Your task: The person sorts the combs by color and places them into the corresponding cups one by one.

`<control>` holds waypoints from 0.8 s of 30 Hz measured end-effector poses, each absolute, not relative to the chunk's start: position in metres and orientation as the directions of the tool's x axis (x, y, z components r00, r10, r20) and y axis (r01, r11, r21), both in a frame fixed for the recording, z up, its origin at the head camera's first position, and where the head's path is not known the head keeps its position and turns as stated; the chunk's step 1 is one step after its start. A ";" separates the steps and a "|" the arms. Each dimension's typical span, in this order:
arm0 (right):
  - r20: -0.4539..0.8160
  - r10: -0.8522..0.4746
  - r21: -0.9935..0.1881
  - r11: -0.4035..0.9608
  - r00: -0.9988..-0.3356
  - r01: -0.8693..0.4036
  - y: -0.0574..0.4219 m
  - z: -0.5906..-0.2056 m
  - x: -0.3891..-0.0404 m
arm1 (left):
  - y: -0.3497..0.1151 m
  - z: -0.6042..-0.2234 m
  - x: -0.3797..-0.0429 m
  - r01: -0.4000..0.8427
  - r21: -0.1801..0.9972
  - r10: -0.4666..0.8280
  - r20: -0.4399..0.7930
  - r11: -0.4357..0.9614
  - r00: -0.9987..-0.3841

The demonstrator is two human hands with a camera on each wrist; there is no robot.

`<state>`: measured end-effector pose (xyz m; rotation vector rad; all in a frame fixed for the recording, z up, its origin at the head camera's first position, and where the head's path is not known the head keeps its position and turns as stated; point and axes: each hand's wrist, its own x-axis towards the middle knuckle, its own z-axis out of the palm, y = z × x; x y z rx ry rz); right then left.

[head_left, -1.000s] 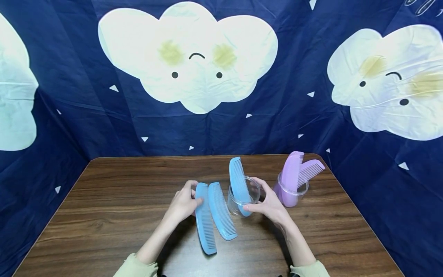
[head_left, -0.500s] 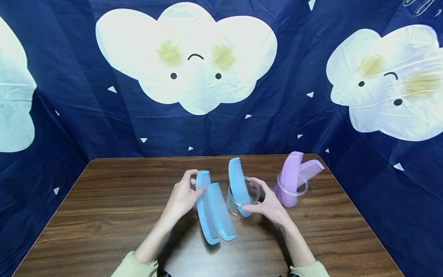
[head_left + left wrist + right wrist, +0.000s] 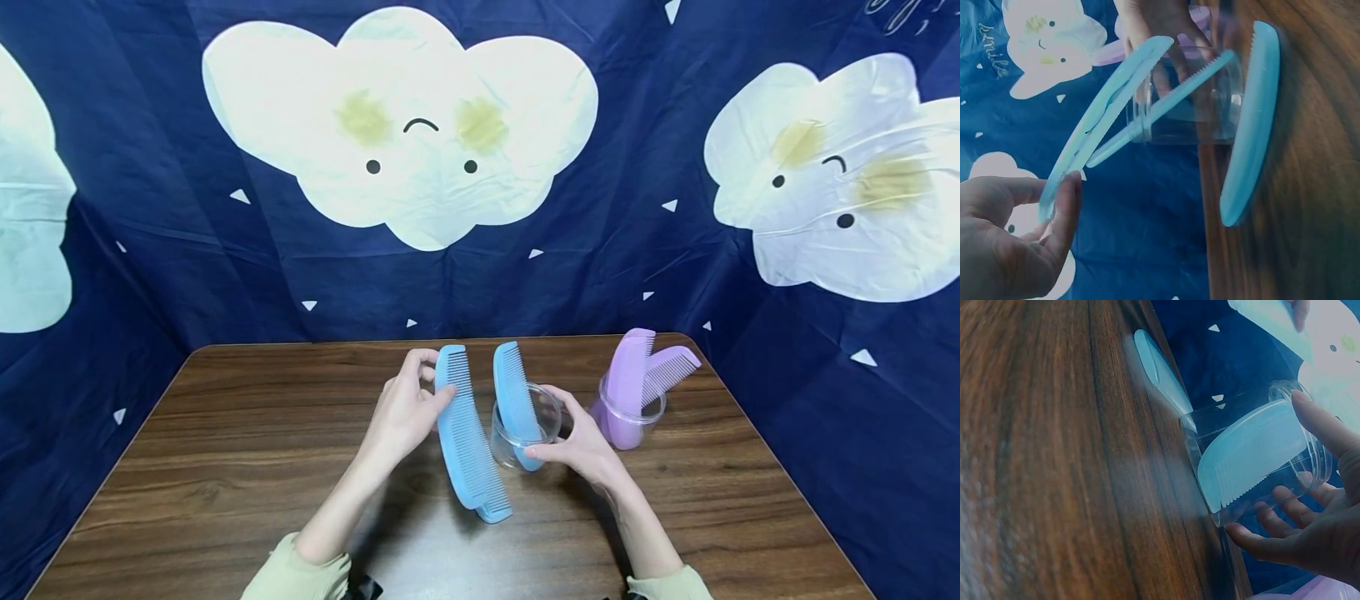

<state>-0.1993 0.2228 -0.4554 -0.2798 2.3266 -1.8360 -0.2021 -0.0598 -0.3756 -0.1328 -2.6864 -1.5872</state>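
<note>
My left hand [image 3: 405, 417] pinches a blue comb [image 3: 463, 433] by its upper end, thumb against the fingers, and holds it raised and slanted. A second blue comb [image 3: 1252, 125] lies on the table; in the head view the raised comb covers most of it. Leaning inside a clear plastic cup [image 3: 504, 450] is a third blue comb [image 3: 516, 392], its top sticking out past the rim. My right hand [image 3: 581, 442] grips this cup from the right, with the thumb at the rim [image 3: 1322, 450] and the fingers around its side.
Another clear cup [image 3: 656, 417], holding purple combs [image 3: 628, 387], stands at the right back of the brown wooden table [image 3: 225, 467]. A dark blue cloth [image 3: 450, 292] with white clouds hangs behind and along the sides.
My left hand has lifted the blue comb and carried it up and to the right, over the comb on the table. The right hand and its cup stay in place.
</note>
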 end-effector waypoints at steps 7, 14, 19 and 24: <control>-0.007 -0.245 -0.972 0.229 -0.970 -0.051 0.222 -0.455 -0.200 | -0.054 -0.365 -0.201 0.129 0.891 0.076 0.106 0.436 -0.991; -0.016 -0.238 -0.972 0.233 -0.971 -0.041 0.223 -0.455 -0.200 | -0.050 -0.355 -0.202 0.202 0.888 0.089 0.181 0.412 -0.979; -0.008 -0.247 -0.973 0.226 -0.969 -0.050 0.223 -0.456 -0.200 | -0.046 -0.350 -0.204 0.236 0.876 0.094 0.216 0.421 -0.972; -0.008 -0.249 -0.976 0.214 -0.968 -0.047 0.223 -0.458 -0.200 | -0.041 -0.346 -0.205 0.260 0.871 0.090 0.245 0.416 -0.965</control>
